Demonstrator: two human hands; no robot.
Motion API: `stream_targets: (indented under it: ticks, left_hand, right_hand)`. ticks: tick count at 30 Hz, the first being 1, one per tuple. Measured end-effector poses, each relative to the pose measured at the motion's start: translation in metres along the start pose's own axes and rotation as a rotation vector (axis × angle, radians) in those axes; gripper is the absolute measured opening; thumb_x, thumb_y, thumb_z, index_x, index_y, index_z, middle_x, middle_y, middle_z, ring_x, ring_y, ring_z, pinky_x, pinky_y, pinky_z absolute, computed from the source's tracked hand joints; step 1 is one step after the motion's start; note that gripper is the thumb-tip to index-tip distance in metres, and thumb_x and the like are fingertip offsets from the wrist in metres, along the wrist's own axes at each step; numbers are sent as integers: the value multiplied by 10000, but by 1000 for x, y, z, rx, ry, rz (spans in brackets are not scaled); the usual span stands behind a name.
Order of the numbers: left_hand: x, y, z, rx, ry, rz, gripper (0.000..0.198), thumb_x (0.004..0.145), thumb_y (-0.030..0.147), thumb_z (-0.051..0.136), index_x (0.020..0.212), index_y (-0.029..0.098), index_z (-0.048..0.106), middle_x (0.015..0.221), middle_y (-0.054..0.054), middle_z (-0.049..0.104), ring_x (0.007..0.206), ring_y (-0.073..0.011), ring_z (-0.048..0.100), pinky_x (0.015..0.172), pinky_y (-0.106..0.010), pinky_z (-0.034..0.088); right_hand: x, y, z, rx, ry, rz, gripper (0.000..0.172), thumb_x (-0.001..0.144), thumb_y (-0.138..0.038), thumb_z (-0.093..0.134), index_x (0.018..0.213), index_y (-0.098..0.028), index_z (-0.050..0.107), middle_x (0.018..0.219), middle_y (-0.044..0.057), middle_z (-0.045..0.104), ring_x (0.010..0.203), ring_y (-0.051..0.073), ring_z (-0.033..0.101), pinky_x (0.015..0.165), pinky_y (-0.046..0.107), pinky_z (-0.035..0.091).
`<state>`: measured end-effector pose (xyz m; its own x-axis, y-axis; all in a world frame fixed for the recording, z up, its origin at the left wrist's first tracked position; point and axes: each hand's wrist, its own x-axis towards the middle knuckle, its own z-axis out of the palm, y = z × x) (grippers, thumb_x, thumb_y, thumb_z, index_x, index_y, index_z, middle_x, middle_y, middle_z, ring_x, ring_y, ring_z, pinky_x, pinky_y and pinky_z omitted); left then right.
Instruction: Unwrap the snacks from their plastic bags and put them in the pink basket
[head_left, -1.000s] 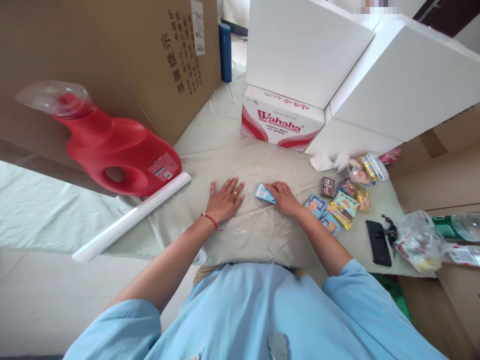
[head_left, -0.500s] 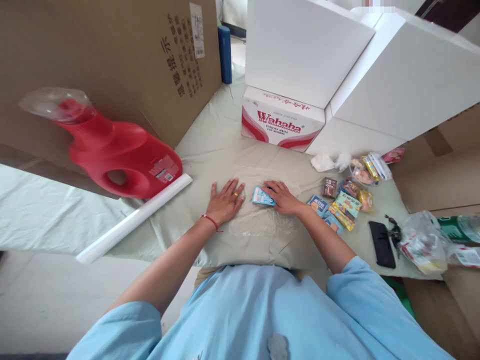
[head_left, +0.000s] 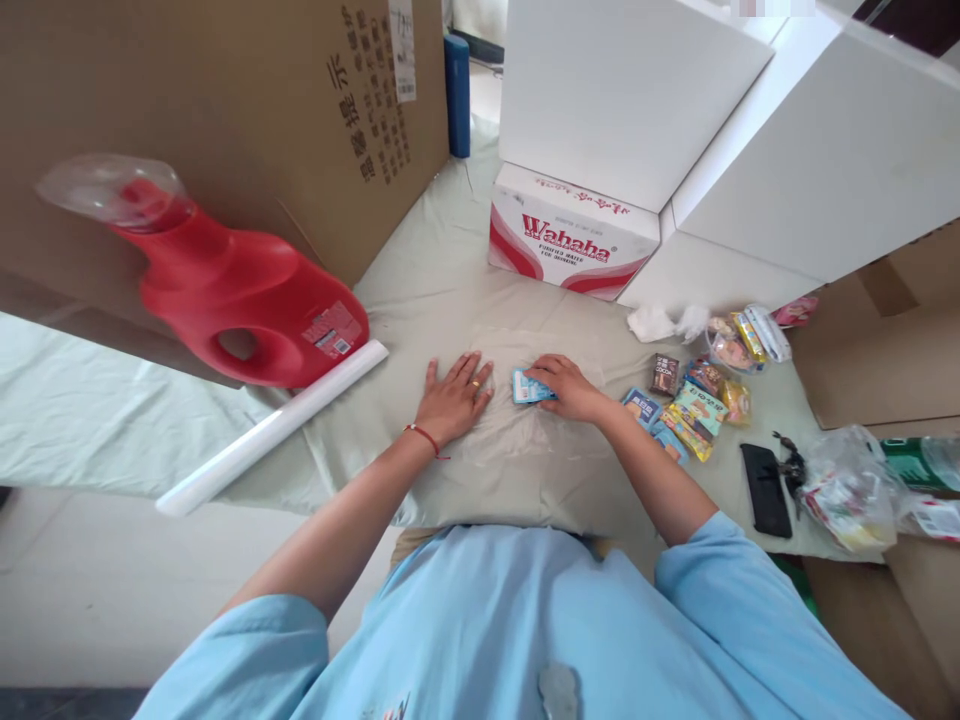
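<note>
My left hand (head_left: 454, 398) lies flat with fingers spread on a clear plastic sheet (head_left: 517, 440) that covers the pale green cloth (head_left: 420, 290). My right hand (head_left: 568, 388) rests just to the right of it, fingers curled over a small light-blue snack packet (head_left: 526, 387) that sits on the sheet between the two hands. A red string is round my left wrist and a ring is on one finger.
Several snack packets (head_left: 694, 400) lie right of my right hand, with a black phone (head_left: 766, 475) and a plastic bag (head_left: 851, 490) beyond. A red detergent jug (head_left: 240, 300) and white roll (head_left: 274, 430) lie left. A Wahaha box (head_left: 570, 240), white boxes and cardboard stand behind.
My right hand has slid the blue packet slightly left, closer to my left hand. The left hand has stayed flat in place.
</note>
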<state>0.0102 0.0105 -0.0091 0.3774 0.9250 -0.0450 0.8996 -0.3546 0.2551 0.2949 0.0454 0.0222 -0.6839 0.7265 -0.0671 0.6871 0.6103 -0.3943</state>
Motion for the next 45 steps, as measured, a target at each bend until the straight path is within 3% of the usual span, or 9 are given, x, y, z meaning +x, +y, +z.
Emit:
stream_targets:
  ticks: [6,13,20,23,27,33,37,40,45]
  left_hand:
    - [0,0,-1,-12,-5,1,639,1089,495,206,1669,279,365,1773,-93,272,1642,-299,254,1301,-707,4]
    - [0,0,-1,-14,10,2,629,1094,494,206,1655,278,393,1773,-88,271,1641,-277,258,1305,-695,16]
    - [-1,0,0,-21,20,3,619,1092,493,228,1662,302,378,1770,-85,283,1641,-276,259,1311,-679,-14]
    - [-1,0,1,-24,21,0,619,1092,498,222,1661,310,377,1772,-77,278,1643,-276,254,1313,-679,-10]
    - [-1,-2,2,-29,25,2,616,1094,490,215,1663,315,371,1771,-69,287,1641,-276,262,1317,-668,-8]
    - [-3,-6,-5,-82,73,-38,632,1088,453,237,1673,239,342,1776,-113,267,1629,-286,293,1322,-614,154]
    - [-20,-14,-16,-83,150,39,624,1020,221,310,1635,243,413,1758,-75,327,1646,-235,256,1336,-543,163]
    - [-42,-23,-21,-78,44,263,725,893,70,360,1561,301,521,1690,-21,461,1628,-207,303,1354,-558,64]
    - [-64,-37,-11,-223,-61,373,541,944,198,456,1451,272,629,1600,-73,574,1563,-261,422,1330,-587,191]
  right_hand:
    - [11,20,-7,35,-65,-1,829,858,-208,760,1622,-222,437,1620,181,468,1529,327,382,1238,521,330]
    - [26,3,-16,-166,-220,-46,647,885,-198,711,1516,-194,567,1371,170,625,1345,358,493,1143,516,409]
    - [22,-3,-14,-153,-123,123,631,984,-253,617,1593,-181,473,1381,194,583,1311,350,472,1090,495,443]
    - [16,-15,-2,-167,-62,150,663,986,-252,623,1620,-199,439,1444,204,558,1389,363,431,1175,564,373]
    - [7,-29,14,-212,-51,160,691,991,-261,642,1639,-226,405,1640,189,433,1553,368,290,1272,686,159]
    - [-3,-27,11,-139,-16,139,793,999,-511,640,1678,-248,325,1756,176,260,1611,394,204,1265,746,113]
    - [-37,-30,-4,-8,143,95,685,1046,-537,542,1641,-234,387,1711,177,339,1576,354,297,1279,649,247]
    - [-84,-36,-3,139,215,76,544,1074,-489,503,1559,-242,489,1557,173,518,1462,300,463,1216,539,419]
    - [-145,-41,35,151,217,98,444,1023,-437,636,1403,-207,617,1459,200,586,1360,329,544,1127,563,507]
